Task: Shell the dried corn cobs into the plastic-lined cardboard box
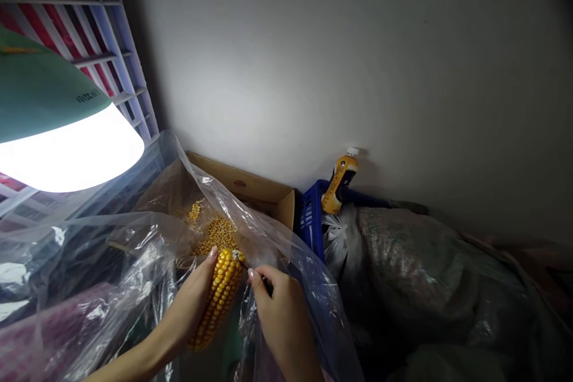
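Note:
My left hand (pixel 190 301) is wrapped round a yellow corn cob (pixel 219 295), holding it upright and tilted over a clear plastic bag (pixel 250 221). My right hand (pixel 280 310) is closed next to the cob's top, pinching a thin dark tool whose tip touches the kernels; I cannot make out what it is. Loose yellow kernels (pixel 215 233) lie in the bag beyond the cob. The bag lines a cardboard box (pixel 264 188).
A lit lamp with a green shade (pixel 49 125) hangs at the left. A blue crate (pixel 311 218) stands right of the box, with an orange bottle (pixel 340 182) against the wall. Grey sacks (pixel 425 262) fill the right. A white window grille (pixel 111 36) is top left.

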A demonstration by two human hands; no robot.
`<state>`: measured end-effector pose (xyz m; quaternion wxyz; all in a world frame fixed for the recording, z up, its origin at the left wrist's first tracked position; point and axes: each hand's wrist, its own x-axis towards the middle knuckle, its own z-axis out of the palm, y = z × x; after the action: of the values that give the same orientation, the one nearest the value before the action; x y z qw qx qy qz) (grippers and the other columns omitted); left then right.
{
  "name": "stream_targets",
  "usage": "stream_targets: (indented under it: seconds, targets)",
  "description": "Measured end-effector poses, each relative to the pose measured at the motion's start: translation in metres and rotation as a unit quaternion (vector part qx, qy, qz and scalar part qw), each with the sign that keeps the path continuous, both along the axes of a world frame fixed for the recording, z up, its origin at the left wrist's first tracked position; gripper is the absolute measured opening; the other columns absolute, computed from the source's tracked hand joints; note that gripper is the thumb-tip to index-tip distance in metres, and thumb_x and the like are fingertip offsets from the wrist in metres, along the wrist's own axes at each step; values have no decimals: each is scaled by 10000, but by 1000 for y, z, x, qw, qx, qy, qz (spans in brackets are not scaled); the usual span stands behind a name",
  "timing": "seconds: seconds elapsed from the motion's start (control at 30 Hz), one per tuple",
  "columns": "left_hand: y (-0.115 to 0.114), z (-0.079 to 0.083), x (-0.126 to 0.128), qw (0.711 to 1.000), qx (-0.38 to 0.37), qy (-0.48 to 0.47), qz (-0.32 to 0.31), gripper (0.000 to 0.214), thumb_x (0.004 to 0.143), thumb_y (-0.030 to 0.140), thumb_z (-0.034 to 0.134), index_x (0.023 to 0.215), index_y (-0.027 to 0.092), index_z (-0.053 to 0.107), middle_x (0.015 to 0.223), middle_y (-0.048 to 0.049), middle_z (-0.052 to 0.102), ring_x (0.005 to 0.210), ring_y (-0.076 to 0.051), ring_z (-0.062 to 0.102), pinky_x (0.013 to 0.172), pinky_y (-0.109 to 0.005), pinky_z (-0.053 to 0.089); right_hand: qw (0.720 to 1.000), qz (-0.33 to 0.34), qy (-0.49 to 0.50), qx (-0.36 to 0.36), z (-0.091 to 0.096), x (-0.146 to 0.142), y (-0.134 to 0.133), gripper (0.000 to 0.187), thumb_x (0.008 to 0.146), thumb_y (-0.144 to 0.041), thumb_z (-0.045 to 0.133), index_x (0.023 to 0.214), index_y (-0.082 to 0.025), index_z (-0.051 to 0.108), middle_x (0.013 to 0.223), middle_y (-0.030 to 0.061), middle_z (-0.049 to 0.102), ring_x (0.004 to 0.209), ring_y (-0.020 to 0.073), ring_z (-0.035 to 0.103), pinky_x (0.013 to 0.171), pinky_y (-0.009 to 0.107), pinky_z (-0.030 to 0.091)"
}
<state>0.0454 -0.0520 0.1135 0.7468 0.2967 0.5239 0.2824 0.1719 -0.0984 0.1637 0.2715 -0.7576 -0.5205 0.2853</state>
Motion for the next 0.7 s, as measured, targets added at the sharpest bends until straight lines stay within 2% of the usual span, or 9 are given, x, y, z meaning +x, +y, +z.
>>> stream_targets:
  seconds: [0.07, 0.17, 0.3, 0.47, 0.6, 0.7]
  targets:
    - [1, 4, 1, 1000, -17, -6, 0, 486, 738, 558, 507, 979, 148, 607, 803, -32, 694, 703, -212, 614, 647, -280, 465, 1000, -21, 6, 15, -5, -6, 2, 289, 838, -247, 428, 655, -173, 639, 613, 25, 643, 573, 127, 577, 526, 197, 353]
    - [0, 9, 4, 995, -90, -32, 15, 522, 736, 567, 503, 1056, 161, 574, 719, -31, 690, 573, -202, 610, 568, -294, 466, 998, -56, 1, 13, -14, -19, 4, 288, 854, -238, 388, 702, -172, 625, 653, 31, 657, 570, 131, 582, 503, 206, 340]
    - [-3, 8, 4, 979, -187, -72, 43, 520, 731, 564, 512, 1059, 164, 566, 713, -47, 687, 598, -195, 628, 554, -275, 471, 998, -40, -49, -11, -19, -27, 5, 253, 856, -213, 362, 816, -184, 610, 726, 42, 681, 636, 162, 624, 500, 222, 336]
    - [-3, 8, 1, 977, -189, -84, 54, 503, 706, 575, 537, 981, 158, 597, 738, -57, 687, 632, -186, 635, 546, -256, 473, 995, -15, -100, -11, -16, -15, 3, 259, 856, -226, 365, 807, -204, 618, 726, 39, 685, 624, 176, 628, 509, 235, 328]
    - [-1, 18, 3, 975, -194, -93, 47, 483, 705, 540, 562, 1017, 173, 586, 770, -40, 692, 664, -175, 639, 594, -244, 481, 999, -41, 18, 16, -12, -14, 7, 258, 872, -259, 341, 809, -188, 581, 758, 25, 658, 669, 138, 605, 562, 203, 380]
    - [-2, 25, 5, 976, -200, -84, 24, 503, 715, 560, 534, 1016, 161, 589, 736, -43, 689, 600, -171, 626, 533, -241, 462, 991, -59, 119, 0, -9, -13, 10, 203, 850, -293, 400, 836, -182, 569, 819, 18, 647, 743, 127, 595, 631, 187, 412]
